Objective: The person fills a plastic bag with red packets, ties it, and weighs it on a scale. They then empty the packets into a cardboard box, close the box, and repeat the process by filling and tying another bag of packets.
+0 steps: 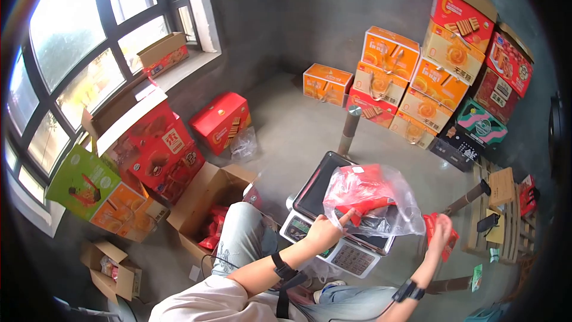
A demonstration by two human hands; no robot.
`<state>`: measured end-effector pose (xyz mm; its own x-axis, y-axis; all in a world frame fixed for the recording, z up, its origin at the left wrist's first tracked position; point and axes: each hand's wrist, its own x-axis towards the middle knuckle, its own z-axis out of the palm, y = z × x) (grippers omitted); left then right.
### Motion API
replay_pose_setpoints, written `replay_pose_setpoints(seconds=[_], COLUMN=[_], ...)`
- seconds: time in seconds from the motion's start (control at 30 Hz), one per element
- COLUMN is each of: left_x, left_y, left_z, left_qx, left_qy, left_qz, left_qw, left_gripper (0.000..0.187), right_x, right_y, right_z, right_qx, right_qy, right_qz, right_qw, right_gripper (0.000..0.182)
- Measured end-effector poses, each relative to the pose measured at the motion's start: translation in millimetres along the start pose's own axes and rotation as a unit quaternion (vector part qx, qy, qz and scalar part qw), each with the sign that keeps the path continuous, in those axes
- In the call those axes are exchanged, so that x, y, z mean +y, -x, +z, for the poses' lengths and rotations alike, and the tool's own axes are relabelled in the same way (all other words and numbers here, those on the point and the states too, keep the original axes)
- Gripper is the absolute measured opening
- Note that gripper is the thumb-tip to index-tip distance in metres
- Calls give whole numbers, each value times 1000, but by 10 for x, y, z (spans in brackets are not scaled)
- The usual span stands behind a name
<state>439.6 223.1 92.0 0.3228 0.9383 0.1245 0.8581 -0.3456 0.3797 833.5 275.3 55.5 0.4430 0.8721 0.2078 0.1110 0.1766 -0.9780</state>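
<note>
A clear plastic bag (407,200) with red packets (360,186) inside lies on the black tray (311,194) of a weighing scale (353,257). My left hand (326,231) is closed on the near edge of the bag, its fingertips against the red packets. To the right of the scale, my right hand (441,232) grips a small red packet (450,244), apart from the bag. The print on that packet is too small to read. A dark strap circles each wrist.
An open cardboard box (189,217) with red packets stands by my left knee. A smaller open box (113,271) sits at lower left. Stacked orange cartons (390,50) line the back wall. A wooden pallet (509,235) is at right; a metal post (350,131) rises behind the scale.
</note>
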Motion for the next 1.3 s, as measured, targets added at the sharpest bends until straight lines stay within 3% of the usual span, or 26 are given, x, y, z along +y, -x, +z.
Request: replay_pose_setpoints(seconds=[0.03, 0.07, 0.1, 0.13, 0.2, 0.27, 0.33, 0.53, 0.7, 0.73, 0.83, 1.0, 1.07, 1.13, 1.2, 1.27, 1.3], left_x=[-21, -39, -49, -62, -93, -87, -91, -50, -48, -94, -85, -141, -136, -186, -185, -191, -195], left_y=[2, -4, 3, 19, 12, 10, 5, 11, 11, 8, 15, 2, 0, 0, 14, 3, 7], left_z=[55, 92, 115, 152, 195, 162, 188, 131, 180, 278, 204, 306, 254, 369, 284, 309, 320], left_qx=[5, 11, 36, 42, 59, 56, 37, 26, 35, 98, 34, 98, 73, 135, 137, 133, 133], left_qy=[5, 10, -4, -5, 8, 7, 8, 5, -7, 17, 5, 11, 16, 29, 53, 59, 56], left_qz=[5, 13, 21, 21, 32, 24, 14, 9, 7, 22, -1, 23, 24, 43, 47, 47, 41], left_qw=[1000, 1000, 999, 999, 998, 998, 999, 1000, 999, 995, 999, 995, 997, 990, 988, 988, 989], left_gripper=[73, 73, 74, 74, 77, 76, 74, 70, 71, 65, 64, 62, 65, 71, 72, 73, 74], right_x=[295, 559, 536, 528, 456, 641, 624, 679, 551, 428, 240, 7, -2, 121, 258, 70, -48], right_y=[-205, -421, -481, -454, -373, -375, -346, 5, 400, 510, 602, 752, 798, 838, 782, 859, 938], right_z=[-122, -243, -210, -217, -196, -402, -510, -224, 15, 112, 184, 302, 339, 286, 176, 264, 358], right_qx=[-6, 62, 130, 129, 167, 145, -22, 16, -18, -31, -100, -133, -133, -93, -25, 100, 164], right_qy=[0, 169, 329, 327, 599, 616, 609, 650, 664, 676, 646, 635, 612, 588, 470, 259, 123], right_qz=[0, -20, -42, -47, 2, 3, 157, 42, 27, 21, 102, 142, 179, 176, 205, 174, 106], right_qw=[1000, 983, 934, 935, 783, 774, 777, 759, 747, 736, 750, 747, 759, 784, 858, 945, 973], right_gripper=[65, 64, 63, 63, 58, 58, 58, 51, 53, 56, 63, 69, 71, 72, 63, 55, 53])
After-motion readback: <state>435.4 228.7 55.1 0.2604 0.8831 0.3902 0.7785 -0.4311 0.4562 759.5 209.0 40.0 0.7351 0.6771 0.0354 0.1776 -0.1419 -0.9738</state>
